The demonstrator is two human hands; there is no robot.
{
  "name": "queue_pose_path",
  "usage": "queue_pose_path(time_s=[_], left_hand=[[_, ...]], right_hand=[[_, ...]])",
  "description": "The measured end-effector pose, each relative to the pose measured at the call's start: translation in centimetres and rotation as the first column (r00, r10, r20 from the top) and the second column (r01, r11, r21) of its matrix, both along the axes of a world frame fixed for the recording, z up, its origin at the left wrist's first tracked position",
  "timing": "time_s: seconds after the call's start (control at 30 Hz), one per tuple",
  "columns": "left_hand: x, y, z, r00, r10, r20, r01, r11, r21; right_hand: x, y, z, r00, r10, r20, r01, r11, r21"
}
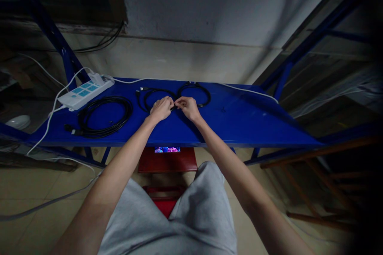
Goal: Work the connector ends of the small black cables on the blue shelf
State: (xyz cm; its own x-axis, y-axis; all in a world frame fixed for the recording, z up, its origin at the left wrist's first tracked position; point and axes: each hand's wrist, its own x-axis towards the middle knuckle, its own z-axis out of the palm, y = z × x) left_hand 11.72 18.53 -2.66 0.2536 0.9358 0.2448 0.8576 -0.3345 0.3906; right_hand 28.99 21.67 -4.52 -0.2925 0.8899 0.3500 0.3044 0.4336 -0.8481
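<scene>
- Between both hands, a thin black looped cable (194, 85) lies in two rings on a blue-painted metal shelf (239, 119), its rings meeting under the fingertips.
- Left hand (161, 109): nearly closed, fingers pinching the cable.
- Right hand (188, 107): likewise nearly closed on the cable, just beside the left.
- Just left of them: a thicker coiled black cable (104, 133).
- Further left: a white power strip with teal switches (85, 93), trailing a white cord (143, 80) along the shelf's back edge.

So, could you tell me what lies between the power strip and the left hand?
The head view shows a coiled black cable, then a smaller coil.
</scene>
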Motion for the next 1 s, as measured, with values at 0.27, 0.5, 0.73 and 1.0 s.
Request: queue_pose_path(time_s=[0.27,0.5,0.73,1.0], left_hand=[[0.1,-0.8,0.4,0.992,-0.023,-0.122,0.025,1.000,0.018],[-0.1,-0.6,0.3,0.998,-0.035,-0.060,0.035,0.999,0.005],[-1.0,0.6,-0.7,0.992,-0.105,0.073,0.104,0.995,0.007],[-1.1,1.1,-0.8,0.974,-0.096,0.203,0.094,0.995,0.020]], right_hand=[[0.2,0.2,-0.3,0.999,0.029,0.023,-0.031,0.998,0.060],[0.2,-0.2,-0.1,0.998,0.042,0.056,-0.046,0.996,0.071],[0.4,-0.5,0.3,0.994,0.044,0.103,-0.055,0.993,0.103],[0.7,-0.6,0.5,0.992,0.051,0.117,-0.062,0.994,0.093]])
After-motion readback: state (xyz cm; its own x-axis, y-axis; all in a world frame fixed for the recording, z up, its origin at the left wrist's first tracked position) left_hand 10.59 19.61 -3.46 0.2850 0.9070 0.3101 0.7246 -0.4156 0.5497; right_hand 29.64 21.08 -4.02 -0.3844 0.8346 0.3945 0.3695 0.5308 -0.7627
